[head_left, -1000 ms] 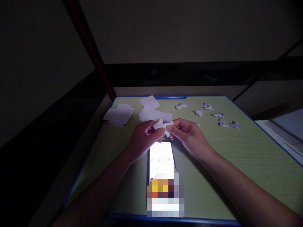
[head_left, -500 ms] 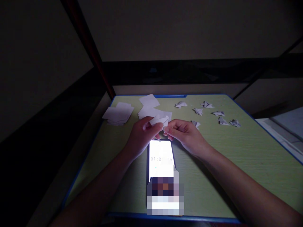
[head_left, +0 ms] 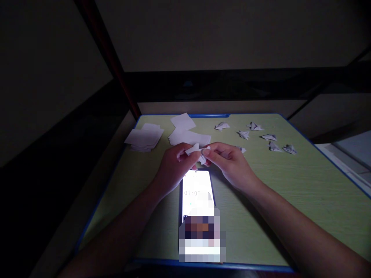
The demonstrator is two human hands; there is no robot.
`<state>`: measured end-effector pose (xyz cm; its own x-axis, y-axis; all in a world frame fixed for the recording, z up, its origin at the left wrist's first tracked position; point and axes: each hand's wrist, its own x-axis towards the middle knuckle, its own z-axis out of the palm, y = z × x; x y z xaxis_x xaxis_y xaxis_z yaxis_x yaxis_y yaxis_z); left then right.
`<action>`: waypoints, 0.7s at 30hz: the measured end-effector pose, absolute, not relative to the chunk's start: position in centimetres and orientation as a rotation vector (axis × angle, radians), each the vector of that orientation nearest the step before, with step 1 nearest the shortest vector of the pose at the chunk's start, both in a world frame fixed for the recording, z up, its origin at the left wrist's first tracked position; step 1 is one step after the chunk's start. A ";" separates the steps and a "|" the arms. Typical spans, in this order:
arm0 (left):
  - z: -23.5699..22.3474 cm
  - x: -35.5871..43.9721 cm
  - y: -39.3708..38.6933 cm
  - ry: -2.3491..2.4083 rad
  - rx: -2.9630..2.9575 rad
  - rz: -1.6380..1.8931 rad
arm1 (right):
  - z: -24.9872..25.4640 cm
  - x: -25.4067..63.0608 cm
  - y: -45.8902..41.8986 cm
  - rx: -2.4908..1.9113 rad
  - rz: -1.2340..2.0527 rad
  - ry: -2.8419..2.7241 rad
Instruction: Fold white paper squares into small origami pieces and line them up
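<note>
A small folded piece of white paper point(head_left: 193, 149) is pinched between my two hands, above the far end of a lit phone point(head_left: 197, 193). My left hand point(head_left: 178, 164) is closed on its left side, thumb on top. My right hand point(head_left: 228, 160) grips the right side, its thumb pressing on the folds. Fingers cover part of the paper, so its full shape is hidden. Just beyond my hands lie loose white paper sheets point(head_left: 189, 137). Several small folded paper figures point(head_left: 242, 134) sit to the right, one partly hidden behind my right hand.
On the far left of the green table point(head_left: 290, 200) lies a stack of white paper point(head_left: 143, 138). The table has a blue edge. A pale flat object point(head_left: 355, 150) lies beyond the right edge. The phone's lower part is blurred out. A dark wall rises behind.
My right thumb and fingers have moved slightly up and over the paper. The paper now looks more bunched and folded between my hands. My left hand has hardly moved.
</note>
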<state>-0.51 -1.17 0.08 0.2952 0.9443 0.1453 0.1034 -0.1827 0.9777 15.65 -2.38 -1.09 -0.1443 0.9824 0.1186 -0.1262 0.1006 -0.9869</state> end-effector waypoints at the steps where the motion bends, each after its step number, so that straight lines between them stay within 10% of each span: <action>1: 0.1 -0.5 -1.2 0.991 1.560 1.042 | -1.2 15.6 -2.3 -0.966 1.281 -1.262; 21: 0.4 -0.6 -1.4 1.109 1.548 1.104 | -1.3 15.6 -2.4 -0.946 1.440 -1.208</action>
